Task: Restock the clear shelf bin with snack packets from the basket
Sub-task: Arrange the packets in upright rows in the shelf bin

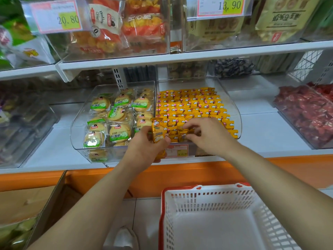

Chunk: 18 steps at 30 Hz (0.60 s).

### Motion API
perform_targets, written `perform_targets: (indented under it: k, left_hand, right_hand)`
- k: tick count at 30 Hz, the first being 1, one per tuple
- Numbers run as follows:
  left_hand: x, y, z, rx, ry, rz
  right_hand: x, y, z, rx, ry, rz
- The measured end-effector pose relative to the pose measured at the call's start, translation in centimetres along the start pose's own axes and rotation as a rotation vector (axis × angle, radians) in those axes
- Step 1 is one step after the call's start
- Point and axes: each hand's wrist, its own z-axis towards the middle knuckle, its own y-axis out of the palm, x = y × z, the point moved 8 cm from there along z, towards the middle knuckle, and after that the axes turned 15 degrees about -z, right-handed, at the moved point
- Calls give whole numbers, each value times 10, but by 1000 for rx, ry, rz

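A clear shelf bin point(238, 112) on the middle shelf holds tidy rows of small orange snack packets point(191, 103). My left hand point(146, 148) grips a small stack of the same orange packets point(158, 130) at the bin's front left corner. My right hand point(209, 134) reaches over the bin's front rim and pinches a packet point(185, 131) in the front row. The white basket with a red rim point(212, 221) stands on the floor below my right arm, and no packets show inside it.
A neighbouring clear bin point(75, 127) to the left holds round biscuit packs. A bin of red sweets point(306, 112) sits to the right. More bins fill the upper shelf. An open cardboard box point(36, 204) stands on the floor at the left.
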Motion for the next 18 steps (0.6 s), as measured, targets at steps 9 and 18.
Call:
perform_targets:
  k: [9, 18]
  left_hand:
    - [3, -5, 2, 25, 56, -82]
    - [4, 5, 3, -84, 12, -184]
  right_hand:
    - [15, -6, 6, 33, 43, 41]
    - [3, -9, 2, -29, -9, 20]
